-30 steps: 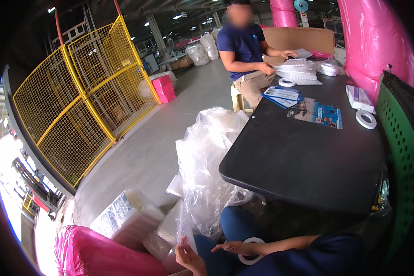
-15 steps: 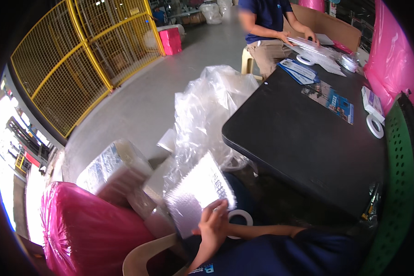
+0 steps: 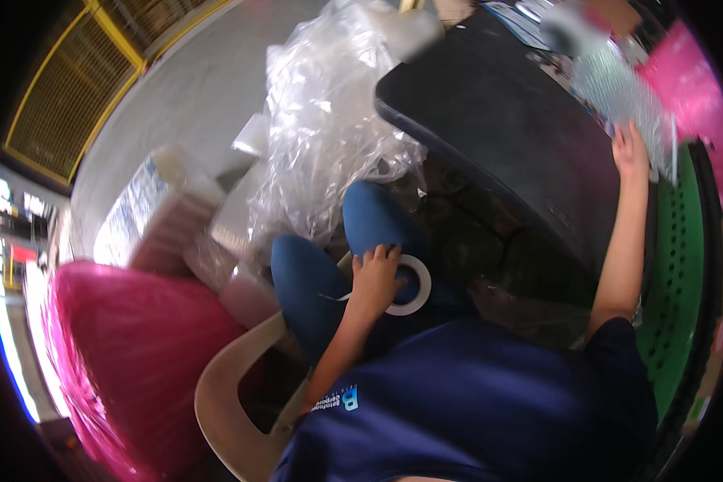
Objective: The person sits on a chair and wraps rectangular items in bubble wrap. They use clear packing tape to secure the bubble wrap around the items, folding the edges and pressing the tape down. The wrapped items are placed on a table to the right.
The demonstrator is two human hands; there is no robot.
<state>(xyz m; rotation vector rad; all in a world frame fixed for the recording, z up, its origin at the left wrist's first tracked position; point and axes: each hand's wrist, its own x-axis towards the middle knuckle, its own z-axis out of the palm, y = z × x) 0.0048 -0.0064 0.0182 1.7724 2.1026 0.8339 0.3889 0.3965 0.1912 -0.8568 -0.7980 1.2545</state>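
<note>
On my lap a white roll of tape (image 3: 416, 304) lies on the blue trousers (image 3: 307, 277). My left hand (image 3: 375, 279) rests over its left edge, fingers spread and thumb near the hole. A thin white strip (image 3: 335, 298) shows beside that wrist. Reaching out to the right, my right hand (image 3: 631, 154) has its fingers on the lower edge of a silvery bubble-wrap sheet (image 3: 618, 90), over the far right side of the black table (image 3: 498, 104). The sheet's far end is blurred, and the underside of this grip is hidden.
Clear plastic sheeting (image 3: 321, 104) is heaped left of the table. A pink plastic bag (image 3: 136, 361) and a wrapped pack (image 3: 157, 205) stand at my left. The beige chair arm (image 3: 217, 402) is by my left elbow. A green perforated panel (image 3: 673, 273) borders the right.
The bubble-wrap sheet has left my lap and moved to the table's right side with my right hand. My left hand has come to the tape roll. My view has tilted downward.
</note>
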